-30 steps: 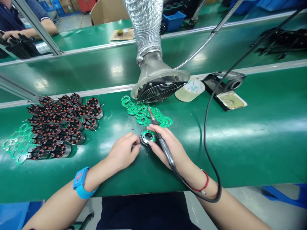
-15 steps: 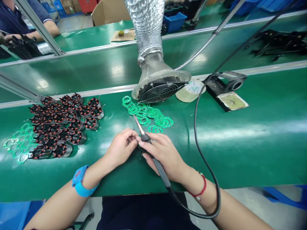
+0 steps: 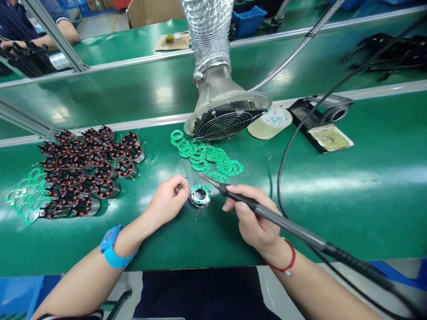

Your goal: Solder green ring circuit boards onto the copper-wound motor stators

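One stator (image 3: 199,196) on the mat (image 3: 333,200), iron tip close by.
Left hand (image 3: 167,198) is curled just left of the stator, thumb and forefinger pinched together; whether a wire is held cannot be told. Right hand (image 3: 253,218) is closed pen-style on the iron (image 3: 283,222), its tip held just behind the stator, apparently not touching. Little is judged done: only this unit is topped with a green board, while many bare stators (image 3: 90,171) are massed at left and loose boards (image 3: 208,155) are heaped below the fume hood (image 3: 227,120).
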`<state>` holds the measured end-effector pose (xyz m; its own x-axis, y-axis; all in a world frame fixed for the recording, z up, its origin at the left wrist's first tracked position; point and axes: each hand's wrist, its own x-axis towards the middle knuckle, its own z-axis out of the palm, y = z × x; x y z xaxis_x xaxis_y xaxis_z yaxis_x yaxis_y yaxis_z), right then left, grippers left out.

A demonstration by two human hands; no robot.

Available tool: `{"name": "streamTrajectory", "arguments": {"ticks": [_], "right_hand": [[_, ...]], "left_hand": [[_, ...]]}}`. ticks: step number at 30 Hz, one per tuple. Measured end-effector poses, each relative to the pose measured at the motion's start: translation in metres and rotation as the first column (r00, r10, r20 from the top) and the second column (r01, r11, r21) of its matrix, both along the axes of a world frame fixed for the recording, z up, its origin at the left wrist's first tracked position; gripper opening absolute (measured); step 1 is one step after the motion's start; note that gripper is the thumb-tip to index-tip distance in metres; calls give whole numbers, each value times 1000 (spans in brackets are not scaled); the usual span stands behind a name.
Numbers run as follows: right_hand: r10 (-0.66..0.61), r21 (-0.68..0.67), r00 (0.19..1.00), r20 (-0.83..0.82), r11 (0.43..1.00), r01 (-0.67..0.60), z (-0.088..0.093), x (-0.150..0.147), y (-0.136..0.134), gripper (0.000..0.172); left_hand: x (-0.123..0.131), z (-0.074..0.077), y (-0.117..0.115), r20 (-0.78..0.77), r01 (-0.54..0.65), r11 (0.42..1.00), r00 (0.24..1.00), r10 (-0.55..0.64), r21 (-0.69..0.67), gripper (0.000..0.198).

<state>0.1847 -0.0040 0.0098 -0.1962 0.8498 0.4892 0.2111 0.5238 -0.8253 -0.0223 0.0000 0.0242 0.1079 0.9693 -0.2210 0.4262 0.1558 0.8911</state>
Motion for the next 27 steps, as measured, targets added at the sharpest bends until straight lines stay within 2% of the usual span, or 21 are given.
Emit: {"name": "streamTrajectory", "arguments": {"ticks": [5, 13, 16, 19, 23, 27], "right_hand": [[83, 43, 996, 9, 996, -84, -1, 4, 0, 18], [103, 94, 994, -23, 991, -100, 3, 2, 0, 17], [79, 59, 996, -32, 995, -77, 2, -3, 1, 26], [102, 43, 986, 132, 993, -108, 5, -10, 5, 40], [209, 45, 877, 432, 966, -253, 8, -17, 11, 49], [257, 13, 851, 459, 955, -296, 3, -20, 12, 56]], "left_hand": [[1, 0, 1, 11, -5, 1000, 1000, 5, -10, 7], [2, 2, 2, -14, 3, 1000, 1000, -3, -3, 8], [3, 5, 3, -52, 7, 1000, 999, -6, 7, 8], [3, 6, 2, -73, 13, 1000, 997, -12, 12, 8], [2, 5, 2, -85, 23, 999, 996, -20, 29, 9], [2, 5, 4, -87, 33, 999, 996, -29, 41, 10]]}}
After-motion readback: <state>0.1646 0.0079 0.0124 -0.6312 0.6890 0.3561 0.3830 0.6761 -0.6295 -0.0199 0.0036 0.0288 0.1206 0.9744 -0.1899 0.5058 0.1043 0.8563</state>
